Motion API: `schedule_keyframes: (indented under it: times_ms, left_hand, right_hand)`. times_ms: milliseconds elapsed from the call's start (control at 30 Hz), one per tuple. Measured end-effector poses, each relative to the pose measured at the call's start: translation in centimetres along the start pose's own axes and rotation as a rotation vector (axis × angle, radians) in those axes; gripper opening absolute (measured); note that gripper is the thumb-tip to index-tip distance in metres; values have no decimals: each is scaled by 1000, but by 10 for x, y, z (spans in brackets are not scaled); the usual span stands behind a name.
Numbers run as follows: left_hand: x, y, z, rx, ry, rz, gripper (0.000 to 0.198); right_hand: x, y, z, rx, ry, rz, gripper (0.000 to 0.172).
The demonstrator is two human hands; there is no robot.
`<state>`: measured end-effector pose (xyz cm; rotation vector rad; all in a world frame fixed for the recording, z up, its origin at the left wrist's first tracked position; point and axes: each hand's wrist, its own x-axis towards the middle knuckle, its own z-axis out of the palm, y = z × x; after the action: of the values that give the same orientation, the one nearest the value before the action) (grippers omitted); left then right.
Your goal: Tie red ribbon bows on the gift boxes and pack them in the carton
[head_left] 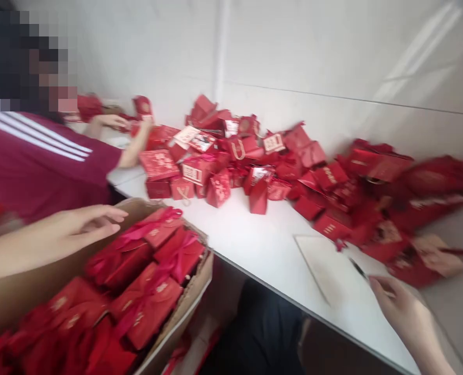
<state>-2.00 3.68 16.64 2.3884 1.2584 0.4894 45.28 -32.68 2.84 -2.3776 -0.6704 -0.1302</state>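
Note:
My left hand (94, 224), its fingers apart and nothing in them, hovers over the back left edge of a cardboard box (194, 307). Red gift boxes with pink ribbons (149, 302) fill that box. At the right, my right hand (395, 302) has its fingers closed round a thin dark pen (358, 269), held above the white table (254, 239). Just left of the pen lies a pale sheet or pad (317, 265), flat on the tabletop.
A long pile of red gift boxes and bags (239, 156) runs along the wall, with larger red bags (434, 187) at the right. On the left, a person in a maroon shirt (47, 161) reaches to the pile, a small red box (142, 107) by one hand.

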Motion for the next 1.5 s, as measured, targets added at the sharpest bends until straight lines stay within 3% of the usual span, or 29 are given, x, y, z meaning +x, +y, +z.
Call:
schedule_keyframes:
  times_ms: [67,167,267,333,433,500,567,667,733,800,900,967,1033,1100,1300,1367,1500]
  left_hand:
    - [9,47,17,7,-97,188,44]
    - [17,127,59,109,-315,604,30]
    - [29,198,128,250,-607,919,23]
    - [42,236,184,353,-651,1050,21]
    - [64,280,273,292,-639,1100,27]
    - [77,297,324,183,-506,1049,32]
    - [87,306,364,42,-376,939,33]
    - [94,305,402,-97,-285,746,32]
    - [95,302,413,-94,-283,691,32]
    - [95,299,418,-57,-287,710,34]
    - [94,299,420,-11,-272,739,35]
    - [94,300,420,12,-261,724,33]
    - [94,301,420,23,-258,720,32]
    - [94,301,421,29,-269,729,31]
    - [93,302,424,46,-281,721,32]
    - [93,302,425,36,-272,736,32]
    - [92,301,426,33,-260,754,32]
  right_hand:
    - [16,12,-12,-13,102,30,27]
    - [35,30,-14,2,87,66,24]
    - [49,47,-2,25,25,64,22]
    - [58,55,9,58,-20,47,18]
    - [69,65,21,135,-84,33,11]
    - [73,71,22,230,-141,30,11]
    - [75,77,17,342,-205,33,18]
    - [77,83,3,485,-273,49,26]
    - [76,80,-3,630,-316,67,29]
    - [71,67,-1,887,-440,95,31]
    - [57,39,22,1243,-804,99,41]
    - [45,21,44,1319,-921,96,45]
    - [36,9,63,1348,-893,141,44]
    - [31,2,75,1329,-785,195,47]
    - [34,5,75,994,-324,124,33]
    - [37,8,75,889,-288,67,30]
    - [37,14,80,729,-339,-33,37]
